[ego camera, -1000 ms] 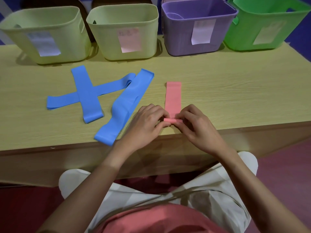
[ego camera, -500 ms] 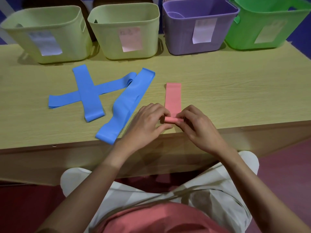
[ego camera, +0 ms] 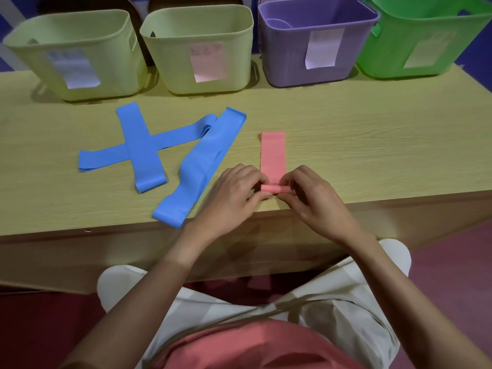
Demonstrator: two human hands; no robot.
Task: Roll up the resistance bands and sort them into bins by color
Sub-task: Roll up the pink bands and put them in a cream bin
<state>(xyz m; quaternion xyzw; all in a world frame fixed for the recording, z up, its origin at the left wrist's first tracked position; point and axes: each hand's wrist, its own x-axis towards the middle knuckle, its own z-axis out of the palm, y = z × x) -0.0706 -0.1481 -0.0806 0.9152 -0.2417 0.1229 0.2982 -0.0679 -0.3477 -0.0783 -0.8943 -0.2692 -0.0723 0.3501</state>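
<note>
Pink latex is being rolled at the near edge of the bench (ego camera: 372,145): the pink band (ego camera: 273,153) lies flat, running away from the person, with its near end already wound into a small tight roll (ego camera: 274,188). The roll is pinched at one end by the left hand (ego camera: 234,198) and at the other by the right hand (ego camera: 314,201), fingers curled over it from each side.

For a neat result, the roll is best advanced evenly from both ends, so that the edges stay flush and no cone forms; light downward pressure should be kept so the slick material does not spring open.

Further left, three blue bands (ego camera: 202,166) lie unrolled, two of them crossed.

At the far edge four bins are lined up: a pale green bin with a white label (ego camera: 32,59), another pale green bin with a pink label (ego camera: 170,49), a purple bin (ego camera: 282,59) and a bright green bin (ego camera: 386,57). A paper label is stuck to each, but the writing is too blurred to be read.
</note>
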